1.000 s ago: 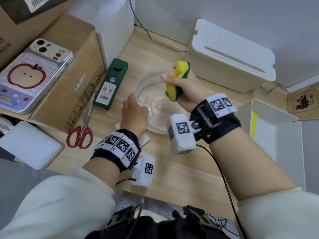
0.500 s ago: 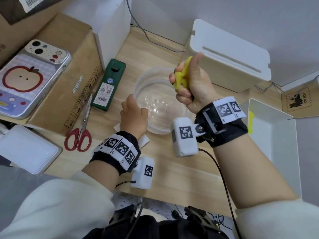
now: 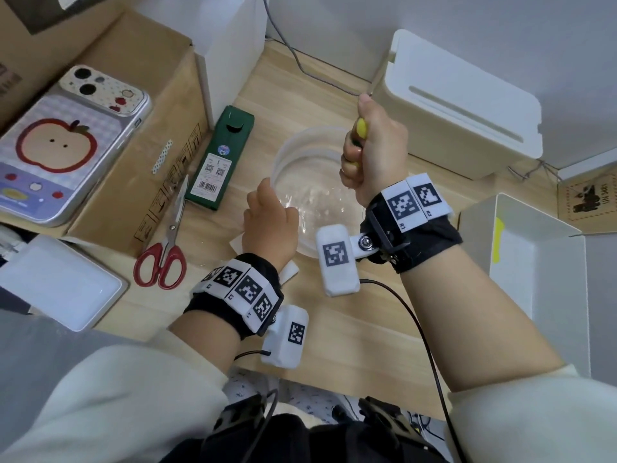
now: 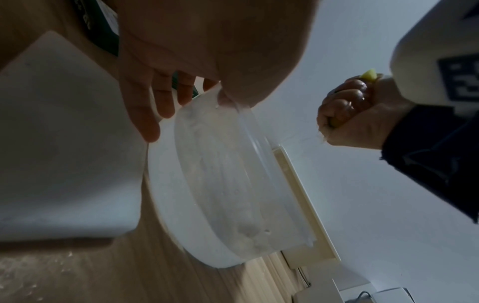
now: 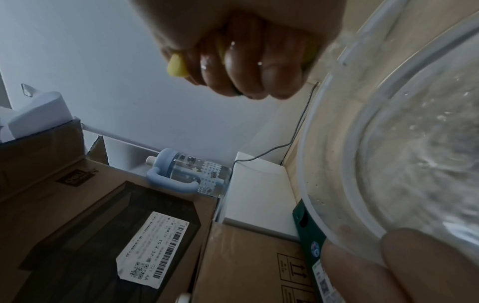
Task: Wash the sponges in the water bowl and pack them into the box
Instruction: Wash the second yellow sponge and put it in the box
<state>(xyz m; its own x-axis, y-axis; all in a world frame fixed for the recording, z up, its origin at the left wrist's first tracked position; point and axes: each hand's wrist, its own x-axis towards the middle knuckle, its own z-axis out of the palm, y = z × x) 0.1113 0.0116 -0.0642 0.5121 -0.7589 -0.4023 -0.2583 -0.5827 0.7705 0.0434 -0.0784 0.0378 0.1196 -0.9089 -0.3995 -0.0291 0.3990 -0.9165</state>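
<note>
The right hand's fingers (image 5: pixel 241 61) are curled tight into a fist around the yellow sponge (image 3: pixel 361 128), squashing it so only small bits poke out, and the right hand (image 3: pixel 374 152) is up above the far side of the bowl (image 3: pixel 283 162). The left hand (image 3: pixel 270 225) holds the near rim of the bowl, thumb inside and fingers (image 4: pixel 155 106) outside, and there is water in the bowl on the desk (image 3: pixel 350 329). The white box (image 3: pixel 541 262) sits open to the right of the bowl, and scissors (image 3: pixel 162 259) and a green pack (image 3: pixel 222 158) lie to the left.
</note>
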